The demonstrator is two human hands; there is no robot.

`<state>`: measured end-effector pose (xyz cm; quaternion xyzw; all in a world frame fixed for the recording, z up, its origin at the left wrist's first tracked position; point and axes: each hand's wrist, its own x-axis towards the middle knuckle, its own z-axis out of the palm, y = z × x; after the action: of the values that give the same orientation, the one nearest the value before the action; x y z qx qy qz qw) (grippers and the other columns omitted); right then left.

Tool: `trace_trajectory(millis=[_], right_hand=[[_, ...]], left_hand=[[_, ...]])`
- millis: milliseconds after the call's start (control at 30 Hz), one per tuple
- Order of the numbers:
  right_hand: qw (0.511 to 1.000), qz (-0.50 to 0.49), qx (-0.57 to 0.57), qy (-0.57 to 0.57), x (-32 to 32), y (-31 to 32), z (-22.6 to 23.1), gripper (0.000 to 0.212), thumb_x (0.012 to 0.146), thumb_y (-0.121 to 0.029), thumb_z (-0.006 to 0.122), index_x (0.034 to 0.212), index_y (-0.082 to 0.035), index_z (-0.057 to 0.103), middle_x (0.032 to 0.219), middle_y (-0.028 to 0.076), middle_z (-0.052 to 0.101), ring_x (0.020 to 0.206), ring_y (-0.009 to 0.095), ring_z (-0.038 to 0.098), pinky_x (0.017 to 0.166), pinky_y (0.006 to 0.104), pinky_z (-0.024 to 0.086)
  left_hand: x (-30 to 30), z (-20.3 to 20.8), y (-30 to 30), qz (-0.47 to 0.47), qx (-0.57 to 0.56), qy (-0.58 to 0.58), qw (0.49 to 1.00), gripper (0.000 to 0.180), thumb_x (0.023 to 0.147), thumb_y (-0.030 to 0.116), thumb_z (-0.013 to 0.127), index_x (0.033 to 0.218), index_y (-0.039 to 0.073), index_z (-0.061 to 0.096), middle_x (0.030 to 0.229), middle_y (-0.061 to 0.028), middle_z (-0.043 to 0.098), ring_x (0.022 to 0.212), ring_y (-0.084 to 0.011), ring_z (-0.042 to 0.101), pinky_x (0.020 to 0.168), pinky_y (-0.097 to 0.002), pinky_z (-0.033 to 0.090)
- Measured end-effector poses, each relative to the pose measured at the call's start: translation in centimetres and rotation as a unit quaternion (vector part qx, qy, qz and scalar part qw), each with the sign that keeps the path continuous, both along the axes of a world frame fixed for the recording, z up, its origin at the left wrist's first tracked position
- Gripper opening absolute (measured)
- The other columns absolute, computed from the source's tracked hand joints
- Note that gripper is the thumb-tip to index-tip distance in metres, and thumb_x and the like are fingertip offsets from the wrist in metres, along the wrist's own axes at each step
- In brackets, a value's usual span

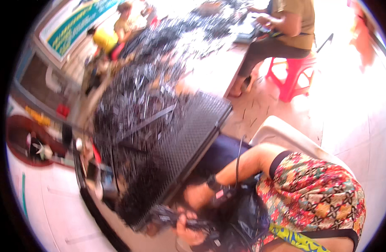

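Motion blurs the work area. My right hand [196, 196], with a black band at its wrist, is beside the near edge of a black textured panel [203, 110]; its fingers are smeared. Just below it, my left hand [189, 229] has its fingers wrapped round a dark black piece [165, 216] whose kind I cannot make out. Several thin black strips [136, 98] lie heaped on the table beyond the panel. A shiny black bundle [245, 214] sits between my arms, and a black cable [238, 164] hangs by my right forearm.
A white chair [275, 125] stands beside my right arm. Farther off, a person [292, 25] sits on a red plastic stool [292, 77] at the table. Another person [123, 23] is at the far left end, near a yellow chair back [104, 40]. A brown basin [22, 140] is at left.
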<state>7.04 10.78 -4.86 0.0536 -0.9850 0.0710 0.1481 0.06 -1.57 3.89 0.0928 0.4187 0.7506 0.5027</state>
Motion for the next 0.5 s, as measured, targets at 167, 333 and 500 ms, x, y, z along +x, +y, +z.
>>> trace_trajectory(millis=[167,333,500], right_hand=[[0.994,-0.063,-0.029,0.086,0.9,0.5,-0.3,0.017,0.063,-0.018,0.054,0.059,-0.002,0.054,0.064,0.013,0.053,0.062,0.027,0.053,0.048,0.0378,0.042],[0.957,-0.177,-0.158,0.17,1.9,0.6,1.1,0.02,0.067,-0.013,0.053,0.077,0.004,0.051,0.068,0.015,0.054,0.068,0.032,0.056,0.058,0.0413,0.046],[0.921,-0.25,-0.261,0.147,2.5,1.4,2.5,0.024,0.069,-0.009,0.054,0.089,0.004,0.047,0.071,0.018,0.056,0.071,0.034,0.057,0.059,0.0406,0.046]], left_hand=[[-7.9,-12.5,-2.1,-0.264,0.169,0.496,0.81,0.053,0.084,0.04,0.043,0.12,0.002,0.032,0.107,-0.0129,0.047,0.099,-0.0256,0.048,0.09,-0.0392,0.039],[-7.8,-12.7,-1.3,-0.283,0.121,0.265,0.914,0.044,0.084,0.033,0.047,0.116,0.004,0.039,0.103,-0.0097,0.049,0.09,-0.0209,0.051,0.084,-0.0357,0.042],[-3.3,-6.3,0.0,-0.192,-0.083,0.066,0.976,0.021,0.077,0.017,0.053,0.096,0.008,0.052,0.079,-0.0043,0.055,0.07,-0.0154,0.053,0.068,-0.0287,0.046]])
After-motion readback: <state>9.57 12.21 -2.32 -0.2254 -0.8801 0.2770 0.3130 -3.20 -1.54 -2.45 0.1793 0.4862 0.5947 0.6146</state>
